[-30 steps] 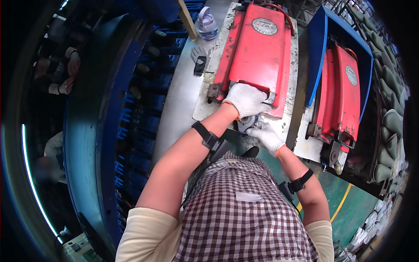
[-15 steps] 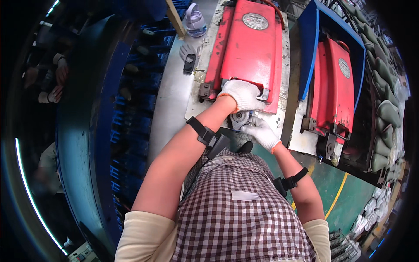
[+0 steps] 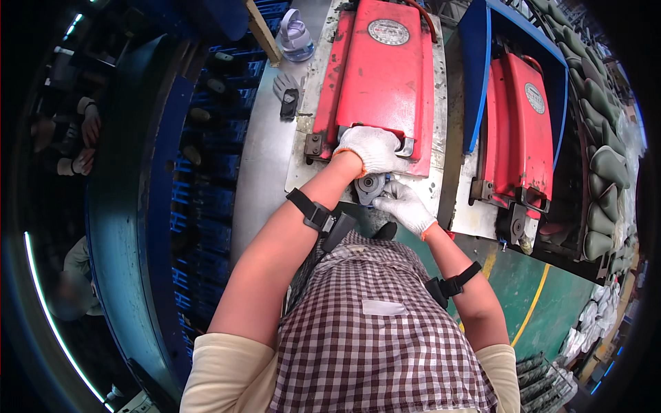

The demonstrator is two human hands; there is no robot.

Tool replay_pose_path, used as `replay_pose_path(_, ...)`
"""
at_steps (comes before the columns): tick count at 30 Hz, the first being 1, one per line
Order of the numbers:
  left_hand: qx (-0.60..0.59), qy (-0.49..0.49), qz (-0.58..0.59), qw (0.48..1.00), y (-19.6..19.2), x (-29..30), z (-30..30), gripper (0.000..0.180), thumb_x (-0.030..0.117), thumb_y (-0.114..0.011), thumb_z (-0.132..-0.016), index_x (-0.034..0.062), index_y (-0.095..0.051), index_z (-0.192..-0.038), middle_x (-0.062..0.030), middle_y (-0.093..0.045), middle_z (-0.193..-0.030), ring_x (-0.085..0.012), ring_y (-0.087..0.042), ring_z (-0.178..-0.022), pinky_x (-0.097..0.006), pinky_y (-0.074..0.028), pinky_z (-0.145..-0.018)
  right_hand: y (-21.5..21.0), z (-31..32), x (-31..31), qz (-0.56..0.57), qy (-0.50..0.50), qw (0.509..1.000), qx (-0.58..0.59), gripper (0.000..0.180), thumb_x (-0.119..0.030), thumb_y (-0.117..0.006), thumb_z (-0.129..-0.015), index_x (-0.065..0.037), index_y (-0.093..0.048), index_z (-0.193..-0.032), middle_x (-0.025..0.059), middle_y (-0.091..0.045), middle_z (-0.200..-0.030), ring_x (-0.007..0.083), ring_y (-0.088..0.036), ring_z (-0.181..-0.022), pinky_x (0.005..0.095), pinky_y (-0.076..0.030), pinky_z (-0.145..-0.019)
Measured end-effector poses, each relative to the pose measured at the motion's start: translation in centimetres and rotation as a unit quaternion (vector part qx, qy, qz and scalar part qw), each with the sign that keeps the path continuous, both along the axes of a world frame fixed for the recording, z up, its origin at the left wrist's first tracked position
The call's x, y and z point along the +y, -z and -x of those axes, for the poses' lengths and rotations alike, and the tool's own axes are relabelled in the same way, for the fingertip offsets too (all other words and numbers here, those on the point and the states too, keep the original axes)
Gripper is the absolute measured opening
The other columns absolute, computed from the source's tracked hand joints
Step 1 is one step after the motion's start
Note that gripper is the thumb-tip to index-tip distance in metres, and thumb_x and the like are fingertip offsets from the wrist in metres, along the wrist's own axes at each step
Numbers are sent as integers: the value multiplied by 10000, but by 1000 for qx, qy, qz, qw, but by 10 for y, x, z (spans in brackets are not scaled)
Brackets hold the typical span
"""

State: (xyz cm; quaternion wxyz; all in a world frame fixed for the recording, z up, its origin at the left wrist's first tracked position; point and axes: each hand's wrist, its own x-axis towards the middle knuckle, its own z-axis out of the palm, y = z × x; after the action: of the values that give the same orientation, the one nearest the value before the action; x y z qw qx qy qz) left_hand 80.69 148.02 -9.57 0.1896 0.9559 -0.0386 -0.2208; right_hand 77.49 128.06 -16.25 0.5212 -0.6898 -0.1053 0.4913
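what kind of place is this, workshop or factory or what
Most likely a factory floor with a production line. Two red hinged moulds sit on metal plates, the gloved left hand and right hand work at the nearer one, and the green floor carries a painted yellow line.

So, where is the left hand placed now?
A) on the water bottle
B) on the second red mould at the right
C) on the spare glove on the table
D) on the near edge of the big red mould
D: the gloved left hand lies on the near edge of the big red mould, while the right hand is just below it at a small round metal part.
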Motion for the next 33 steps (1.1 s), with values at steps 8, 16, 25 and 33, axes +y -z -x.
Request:
replay_pose_path(8,5,-9,-3,1000,-2,-1,1,735,794,-603,-811,122,-801,-1031,-168,-778,-1048,-350,-755,-986,-488,-571,-899,9,-1,-2,18,-19,998,-59,325,-209,-761,-963,17,-689,-1186,-7,-672,-1011,76,-564,-903,266,-499,-856)
replay_pose_path(16,-5,-11,-8,1000,-4,-2,1,751,809,-611,-802,118,-804,-1024,-169,-779,-1036,-351,-758,-971,-490,-574,-886,19,0,-4,-11,5,999,-52,385,-212,-799,-936,55,-697,-1193,71,-734,-1069,112,-644,-976,298,-533,-907)
replay_pose_path(25,33,-14,-23,999,-14,-4,1,658,713,-641,-817,166,-807,-1143,-128,-778,-1187,-314,-755,-1079,-481,-573,-958,16,-2,-3,30,-10,999,-19,368,-275,-744,-978,-9,-665,-1219,12,-670,-929,84,-586,-787,266,-507,-723)
replay_pose_path(33,-10,-17,-11,1000,-4,-3,2,766,830,-603,-801,128,-800,-1032,-163,-780,-1050,-348,-757,-980,-493,-573,-896,2,-3,-1,38,7,993,110,301,-324,-720,-1003,-68,-640,-1139,-16,-577,-741,96,-530,-578,267,-443,-529)
